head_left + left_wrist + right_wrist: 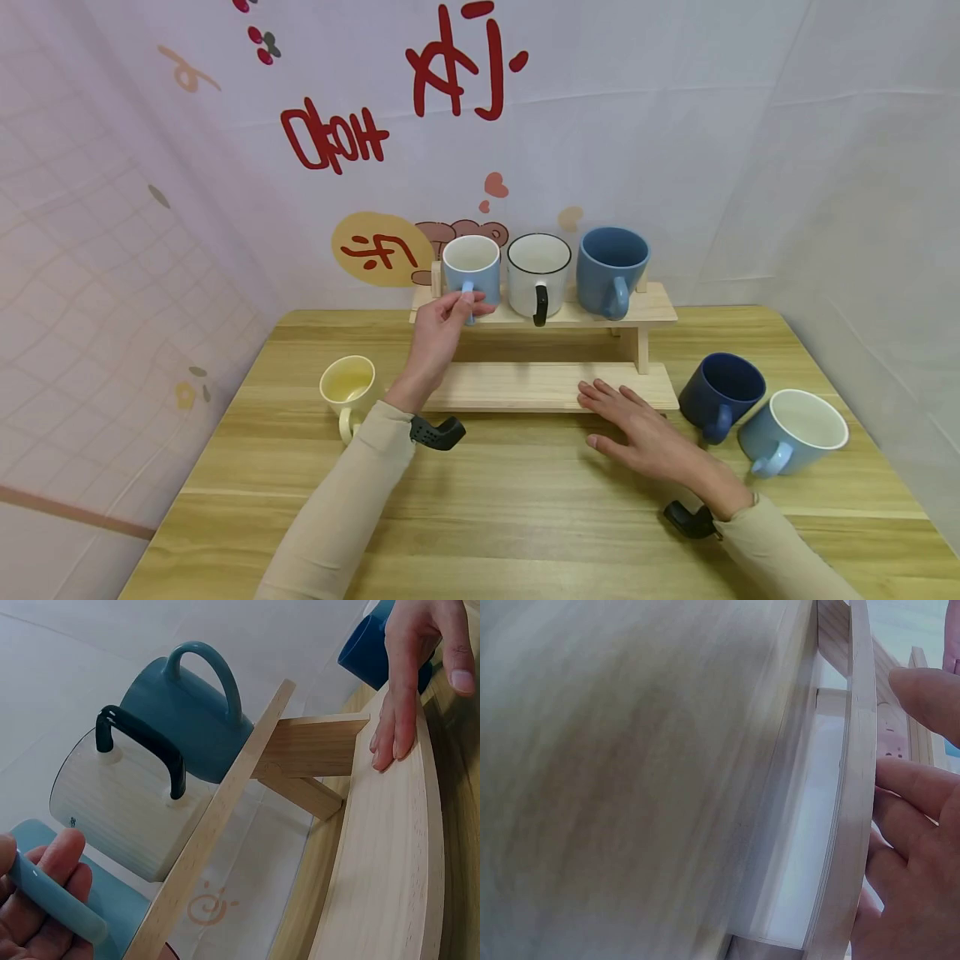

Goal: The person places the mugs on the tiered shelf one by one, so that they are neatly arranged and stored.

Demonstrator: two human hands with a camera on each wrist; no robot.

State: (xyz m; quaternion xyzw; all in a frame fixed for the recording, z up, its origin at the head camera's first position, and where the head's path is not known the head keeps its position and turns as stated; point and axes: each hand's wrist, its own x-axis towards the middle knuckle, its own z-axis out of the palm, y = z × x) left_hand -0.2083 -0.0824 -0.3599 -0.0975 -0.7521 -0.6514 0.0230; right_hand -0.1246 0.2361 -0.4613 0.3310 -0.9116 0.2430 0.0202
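Observation:
My left hand [437, 340] pinches the handle of a light blue mug [486, 279] with a white inside, at the left end of the upper shelf [562, 318]. In the left wrist view, thumb and fingers are around that handle [60, 898]. Beside it stand a white mug [528, 287] with a black rim and handle, then a grey-blue mug [606, 271], both with handles toward me. My right hand [637, 429] lies with extended fingers at the front right of the lower shelf [525, 387]. In the right wrist view, its fingers [911, 780] touch the shelf's edge.
A yellow mug [360, 392] stands on the table [480, 517] left of the wooden rack, close to my left forearm. To the right are a dark blue mug [708, 396] and another light blue mug [787, 446]. A printed cloth [675, 150] hangs behind the rack.

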